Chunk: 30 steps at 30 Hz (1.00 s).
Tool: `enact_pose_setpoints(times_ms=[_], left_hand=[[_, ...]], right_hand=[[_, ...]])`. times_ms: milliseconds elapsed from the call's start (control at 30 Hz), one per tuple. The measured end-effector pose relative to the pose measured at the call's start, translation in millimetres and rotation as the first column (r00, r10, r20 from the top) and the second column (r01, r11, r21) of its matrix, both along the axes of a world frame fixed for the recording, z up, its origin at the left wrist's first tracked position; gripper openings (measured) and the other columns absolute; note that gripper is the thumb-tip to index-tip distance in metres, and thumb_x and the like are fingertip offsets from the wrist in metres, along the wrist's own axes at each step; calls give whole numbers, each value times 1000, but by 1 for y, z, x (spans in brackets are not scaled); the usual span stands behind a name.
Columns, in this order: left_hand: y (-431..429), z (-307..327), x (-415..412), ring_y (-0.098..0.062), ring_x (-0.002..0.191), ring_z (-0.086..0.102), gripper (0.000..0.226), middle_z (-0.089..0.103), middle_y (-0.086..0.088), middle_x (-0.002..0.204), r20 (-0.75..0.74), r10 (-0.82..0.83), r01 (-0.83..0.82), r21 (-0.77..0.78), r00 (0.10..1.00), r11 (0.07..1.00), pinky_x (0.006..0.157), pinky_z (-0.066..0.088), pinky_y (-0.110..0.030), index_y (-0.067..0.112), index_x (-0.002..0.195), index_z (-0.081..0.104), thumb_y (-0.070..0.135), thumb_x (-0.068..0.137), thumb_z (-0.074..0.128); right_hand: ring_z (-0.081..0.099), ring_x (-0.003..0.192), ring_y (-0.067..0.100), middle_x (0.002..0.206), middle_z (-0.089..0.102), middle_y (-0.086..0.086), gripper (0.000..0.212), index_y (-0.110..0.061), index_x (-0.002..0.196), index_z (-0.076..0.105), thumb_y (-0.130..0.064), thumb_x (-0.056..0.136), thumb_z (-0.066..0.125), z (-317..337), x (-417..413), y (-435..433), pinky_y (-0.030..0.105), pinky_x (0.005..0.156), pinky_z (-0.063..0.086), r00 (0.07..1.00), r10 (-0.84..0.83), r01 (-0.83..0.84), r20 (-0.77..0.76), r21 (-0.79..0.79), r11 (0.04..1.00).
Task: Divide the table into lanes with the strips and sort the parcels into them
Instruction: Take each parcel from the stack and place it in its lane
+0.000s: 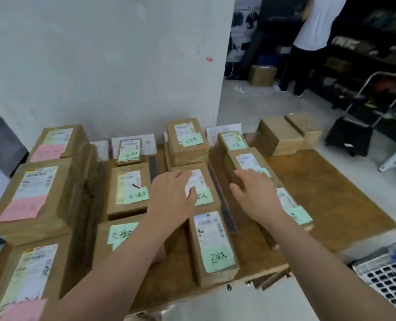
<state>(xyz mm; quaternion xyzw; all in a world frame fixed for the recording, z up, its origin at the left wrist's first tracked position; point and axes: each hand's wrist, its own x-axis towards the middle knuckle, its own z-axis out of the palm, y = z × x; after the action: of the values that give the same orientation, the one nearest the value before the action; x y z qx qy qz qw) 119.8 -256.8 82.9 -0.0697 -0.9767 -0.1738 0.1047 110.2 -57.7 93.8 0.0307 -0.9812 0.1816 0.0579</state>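
Cardboard parcels lie in rows on a brown wooden table [326, 195]. Large parcels with pink notes [33, 198] fill the left row. Parcels with green notes [128, 189] form the middle rows. Dark strips [222, 202] run front to back between the rows. My left hand [172, 195] rests flat, fingers apart, on a middle parcel [201, 181]. My right hand [253, 191] hovers with spread fingers at the left edge of a parcel in the right row [250, 162]. Neither hand grips anything.
Two unlabelled boxes [285, 133] sit at the table's far right corner. A white wall [104, 66] stands behind the table. A person [308, 42] stands at dark shelves at the back right, beside a folding cart [363, 119]. A perforated crate [387, 274] lies at lower right.
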Motion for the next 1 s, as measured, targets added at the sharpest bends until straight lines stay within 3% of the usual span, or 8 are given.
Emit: enact_pose_setpoints(times_ms=[200,333,533,700,867,1000], left_hand=[[128,-5,-11,-18,130,47,46,53,4,142,41,-90,91,-31,995,995,111,33,-36,25,144,47,37,100,42],[202,-7,-20,-17,127,51,45,55,5,141,22,-112,113,-61,993,992,108,38,-36,26,141,50,41,99,43],[274,-12,-54,-19,116,58,42,60,1,133,62,-158,160,-16,985,987,101,47,-38,21,136,53,40,98,48],[313,-15,-111,-21,126,52,47,56,-1,140,72,-173,173,-2,982,985,107,41,-38,21,143,48,39,99,45],[343,-22,-180,-24,125,51,49,51,-4,144,129,-163,159,42,978,986,107,42,-42,20,144,47,39,99,45],[367,-24,-229,-24,132,47,51,46,-4,148,205,-154,142,75,967,987,107,43,-41,21,147,42,38,99,45]], right_hand=[[56,112,17,114,64,-5,31,-23,123,60,-32,96,49,-10,8,138,43,111,30,997,-79,79,12,26,997],[47,128,17,132,60,-2,38,-17,132,57,-29,96,52,-13,9,212,42,117,18,989,-150,150,8,12,989],[43,134,12,140,54,-5,42,-21,137,52,-35,98,50,-24,-13,285,42,120,15,981,-190,190,37,-7,982],[46,131,15,138,56,-3,43,-20,137,53,-35,97,52,-30,-60,323,44,116,27,973,-226,229,46,-70,971],[46,131,16,139,55,-3,44,-20,139,50,-34,98,51,-29,-120,349,43,115,29,960,-262,271,93,-98,958],[54,123,18,137,56,0,45,-20,140,49,-35,97,51,-31,-171,368,35,108,39,944,-287,315,164,-180,932]])
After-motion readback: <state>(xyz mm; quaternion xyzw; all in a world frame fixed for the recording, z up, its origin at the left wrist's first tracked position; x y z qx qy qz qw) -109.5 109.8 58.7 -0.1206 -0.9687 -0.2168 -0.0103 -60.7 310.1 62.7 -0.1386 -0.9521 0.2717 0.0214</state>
